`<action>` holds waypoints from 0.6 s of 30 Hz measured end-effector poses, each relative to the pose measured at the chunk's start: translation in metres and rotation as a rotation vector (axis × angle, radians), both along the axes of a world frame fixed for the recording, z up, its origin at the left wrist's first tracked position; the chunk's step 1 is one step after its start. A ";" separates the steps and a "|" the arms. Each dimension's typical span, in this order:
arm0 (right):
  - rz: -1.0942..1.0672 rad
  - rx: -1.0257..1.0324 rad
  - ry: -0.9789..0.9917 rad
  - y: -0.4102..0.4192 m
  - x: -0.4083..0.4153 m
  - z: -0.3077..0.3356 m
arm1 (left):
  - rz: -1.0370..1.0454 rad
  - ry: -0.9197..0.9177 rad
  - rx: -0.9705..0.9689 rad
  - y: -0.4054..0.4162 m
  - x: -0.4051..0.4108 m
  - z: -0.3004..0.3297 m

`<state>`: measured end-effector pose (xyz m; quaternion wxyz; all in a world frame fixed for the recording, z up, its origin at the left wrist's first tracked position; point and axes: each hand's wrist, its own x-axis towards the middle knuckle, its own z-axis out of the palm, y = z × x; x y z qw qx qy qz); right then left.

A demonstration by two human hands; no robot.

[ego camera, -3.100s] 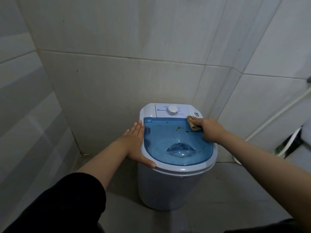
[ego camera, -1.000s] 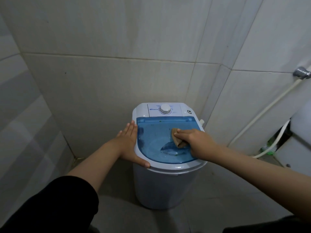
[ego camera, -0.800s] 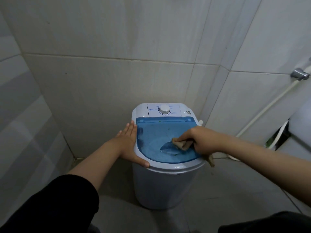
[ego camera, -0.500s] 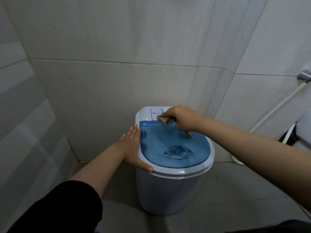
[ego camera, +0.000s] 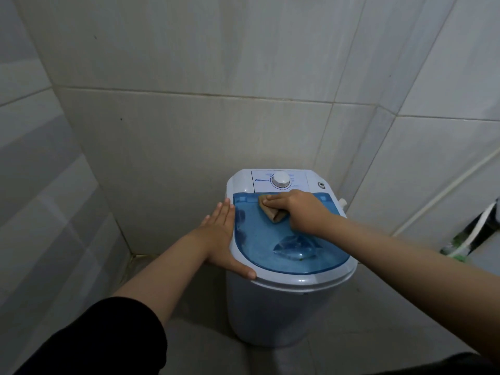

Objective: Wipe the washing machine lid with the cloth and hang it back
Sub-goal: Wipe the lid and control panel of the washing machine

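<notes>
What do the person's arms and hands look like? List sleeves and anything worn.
Both forearms are bare. The left arm has a black sleeve pushed up near the elbow. The left hand and right hand show no gloves, rings or watch. A dark strip at the lower right edge may be clothing.

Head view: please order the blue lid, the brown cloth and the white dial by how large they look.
1. blue lid, clearly the largest
2. brown cloth, partly hidden under the right hand
3. white dial, smallest

The single head-worn view looks forward and down, from close above, at the washing machine (ego camera: 286,239) in a tiled corner.
</notes>
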<state>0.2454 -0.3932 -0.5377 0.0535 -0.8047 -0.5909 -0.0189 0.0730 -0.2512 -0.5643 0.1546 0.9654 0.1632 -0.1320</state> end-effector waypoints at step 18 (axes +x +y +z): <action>0.071 -0.250 0.215 -0.048 -0.024 0.027 | 0.005 0.000 0.018 -0.003 -0.002 0.002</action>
